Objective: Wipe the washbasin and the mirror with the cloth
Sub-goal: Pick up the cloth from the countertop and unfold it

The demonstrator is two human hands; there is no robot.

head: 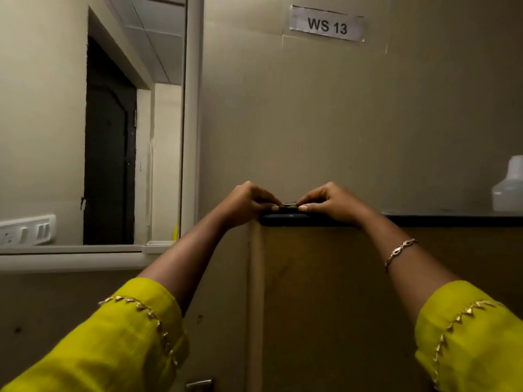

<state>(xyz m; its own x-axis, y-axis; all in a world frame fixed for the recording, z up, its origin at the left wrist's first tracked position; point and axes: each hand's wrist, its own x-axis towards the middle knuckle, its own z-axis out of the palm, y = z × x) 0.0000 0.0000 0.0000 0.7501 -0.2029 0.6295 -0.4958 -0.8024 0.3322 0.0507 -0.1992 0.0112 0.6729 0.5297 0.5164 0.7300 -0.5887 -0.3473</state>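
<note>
Label (327,25), upper right of centre on the wall (297,114): white paper strip, black print "WS 13". No other readable writing.

Left hand (249,203) and right hand (329,202) meet mid-frame on the dark top edge of a ledge (452,219). Both hands curled, fingers bent down, thumbs pointing toward each other. A small dark flat object (288,205) sits between the fingertips; both hands pinch or touch it, what it is cannot be told. Grip narrow, nearly closed.

Bracelet (400,251) on right wrist. Yellow sleeves (119,343) with gold trim, lower corners.

Mirror (93,123) fills the upper left, pale frame, reflecting a dark doorway and ceiling. Switch plate (27,230) at left edge. Washbasin and cloth not seen in this view.

Bottle (509,185), pale plastic, on ledge at right edge. Brown panel (325,306) below ledge. Dim, yellowish light.
</note>
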